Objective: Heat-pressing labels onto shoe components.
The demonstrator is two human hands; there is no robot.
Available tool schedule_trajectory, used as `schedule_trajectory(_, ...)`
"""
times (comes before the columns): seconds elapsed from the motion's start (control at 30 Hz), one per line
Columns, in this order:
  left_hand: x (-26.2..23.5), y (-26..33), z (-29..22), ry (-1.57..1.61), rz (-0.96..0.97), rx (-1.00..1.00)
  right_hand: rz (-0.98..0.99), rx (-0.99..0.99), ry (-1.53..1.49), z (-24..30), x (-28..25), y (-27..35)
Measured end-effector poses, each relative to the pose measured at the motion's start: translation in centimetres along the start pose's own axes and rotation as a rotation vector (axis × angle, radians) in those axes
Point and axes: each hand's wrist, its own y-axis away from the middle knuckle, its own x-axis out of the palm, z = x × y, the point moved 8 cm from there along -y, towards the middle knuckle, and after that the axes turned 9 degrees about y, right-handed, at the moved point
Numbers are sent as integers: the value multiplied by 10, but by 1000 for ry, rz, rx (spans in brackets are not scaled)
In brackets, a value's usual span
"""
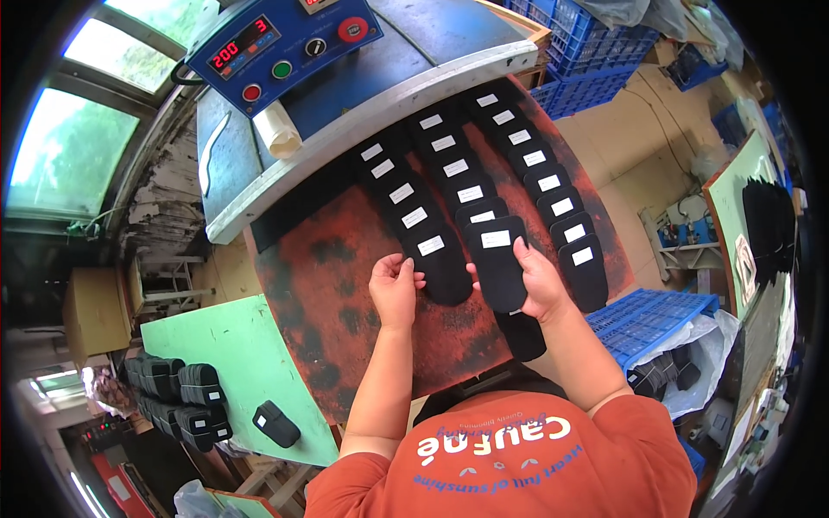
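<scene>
My right hand (541,283) grips a black insole-shaped pad (503,276) with a white label, its thumb along the right edge and fingertips showing at the left edge. My left hand (395,287) is closed, thumb against fingers, beside the nearest black pad (442,274) of the left row; anything pinched there is too small to make out. Overlapping labelled pads lie in three rows on a worn red-and-black board (332,298). Below the held pad, another black pad (522,337) lies partly covered.
Beyond the board stands a machine table with a blue control box (289,52). To the left, a green table (250,345) bears stacks of black pads (200,385). Blue crates (587,39) stand far right; another blue crate (652,324) is near right, beside a plastic-lined container.
</scene>
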Motion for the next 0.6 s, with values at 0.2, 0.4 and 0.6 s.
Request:
schedule_trajectory(0.2,16,23,-18,-251,141,115,61,100,-6,-29,17,8)
schedule_trajectory(0.4,10,34,1,-208,162,5,-84,41,397,-25,24,15)
schedule_trajectory(0.6,-9,35,10,-293,77,14,-129,-255,803,-5,28,22)
